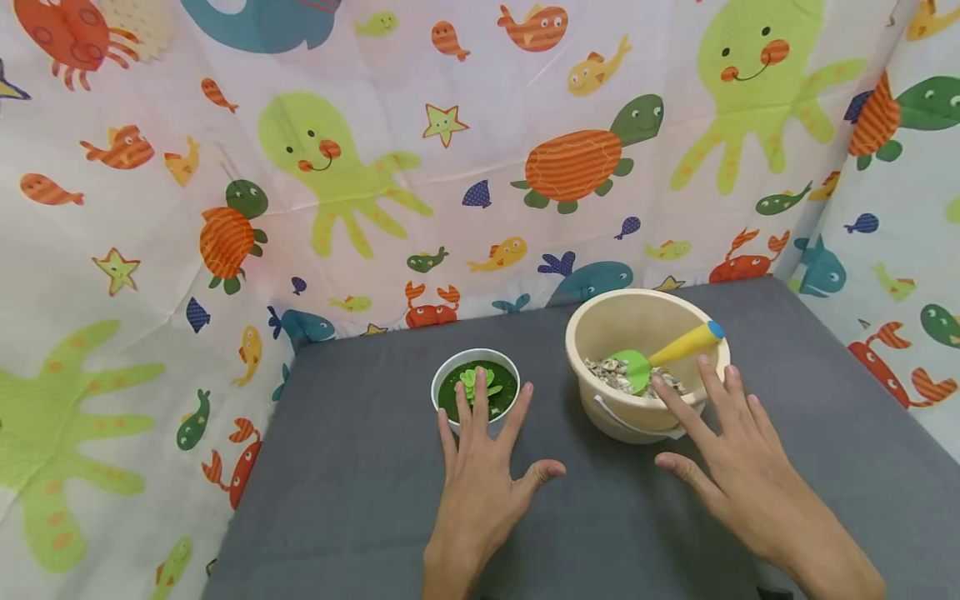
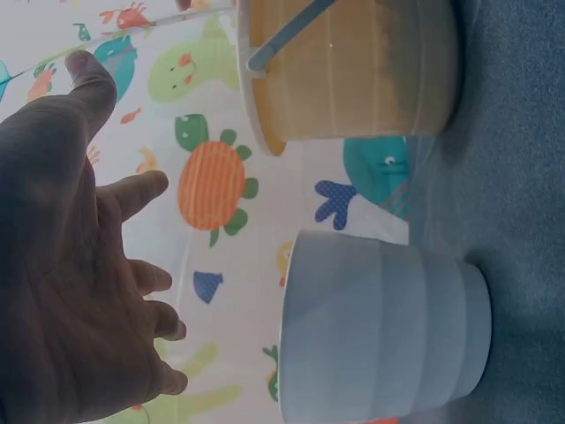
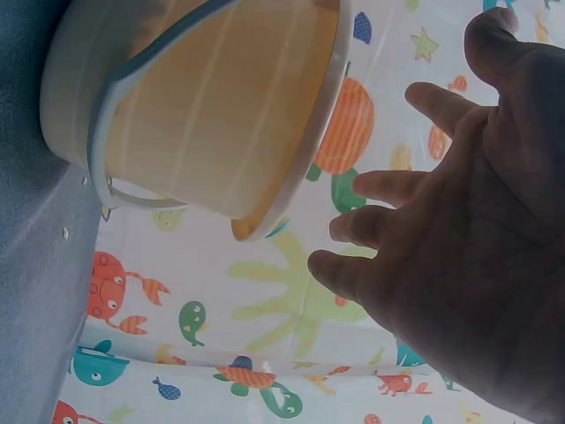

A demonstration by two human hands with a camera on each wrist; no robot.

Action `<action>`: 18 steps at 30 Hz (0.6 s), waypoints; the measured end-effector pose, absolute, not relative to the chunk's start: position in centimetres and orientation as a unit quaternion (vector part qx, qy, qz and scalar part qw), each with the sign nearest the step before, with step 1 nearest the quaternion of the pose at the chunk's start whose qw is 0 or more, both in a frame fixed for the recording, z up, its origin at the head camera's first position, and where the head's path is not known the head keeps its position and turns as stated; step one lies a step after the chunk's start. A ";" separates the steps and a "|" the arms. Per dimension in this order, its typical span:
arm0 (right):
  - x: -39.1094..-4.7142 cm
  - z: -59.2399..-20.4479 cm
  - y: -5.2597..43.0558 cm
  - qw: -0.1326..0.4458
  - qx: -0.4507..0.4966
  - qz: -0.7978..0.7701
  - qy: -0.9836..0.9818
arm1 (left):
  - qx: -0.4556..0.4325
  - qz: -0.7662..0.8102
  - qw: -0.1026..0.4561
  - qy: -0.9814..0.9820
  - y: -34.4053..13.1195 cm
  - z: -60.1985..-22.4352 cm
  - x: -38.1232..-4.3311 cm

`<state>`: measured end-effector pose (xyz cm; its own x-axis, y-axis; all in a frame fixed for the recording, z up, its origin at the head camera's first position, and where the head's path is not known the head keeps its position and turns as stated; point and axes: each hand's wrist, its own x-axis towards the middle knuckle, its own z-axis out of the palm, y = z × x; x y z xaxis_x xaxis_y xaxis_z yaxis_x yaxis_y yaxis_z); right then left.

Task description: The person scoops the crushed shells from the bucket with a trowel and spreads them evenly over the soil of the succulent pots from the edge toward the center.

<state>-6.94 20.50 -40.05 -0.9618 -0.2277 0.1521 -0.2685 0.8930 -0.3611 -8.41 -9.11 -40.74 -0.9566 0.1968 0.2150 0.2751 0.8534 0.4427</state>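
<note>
My left hand (image 1: 480,475) is spread with nothing in it. Its fingers overlap the near side of a white pot (image 1: 437,379) in the head view, but the left wrist view shows a space between hand and pot (image 2: 380,327). Inside the pot, a small light-green plant (image 1: 471,377) sits on a dark green surface, partly hidden by fingers. Fingers spread too, my right hand (image 1: 738,467) hovers by the near right side of a cream bucket (image 1: 626,427), apart from it in the right wrist view. The bucket holds pale pebble-like pieces (image 1: 611,375) and a toy shovel (image 1: 678,346) with green blade and yellow handle.
Both containers stand on a grey cloth-covered table (image 1: 352,467), the bucket to the right of the pot. A curtain (image 1: 480,225) printed with sea animals hangs behind and along both sides. The bucket's handle (image 3: 104,124) hangs down its near side.
</note>
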 end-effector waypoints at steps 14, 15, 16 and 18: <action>-10.2 -38.1 23.1 0.040 0.152 0.187 -0.970 | -0.140 -0.222 0.071 -0.962 -7.8 -41.1 -9.7; -10.8 -37.8 23.3 0.039 0.152 0.184 -0.970 | -0.143 -0.222 0.069 -0.962 -7.7 -41.2 -9.9; -11.3 -37.6 23.4 0.038 0.153 0.180 -0.971 | -0.147 -0.222 0.069 -0.961 -7.6 -41.2 -10.1; -12.4 -37.2 23.6 0.034 0.158 0.172 -0.972 | -0.154 -0.224 0.069 -0.960 -7.4 -41.4 -10.4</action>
<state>-12.39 23.63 -37.19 -0.9478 -0.2950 0.1209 -0.3186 0.8910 -0.3234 -10.37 -7.43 -41.42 -0.9428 0.2656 0.2014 0.3273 0.8523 0.4080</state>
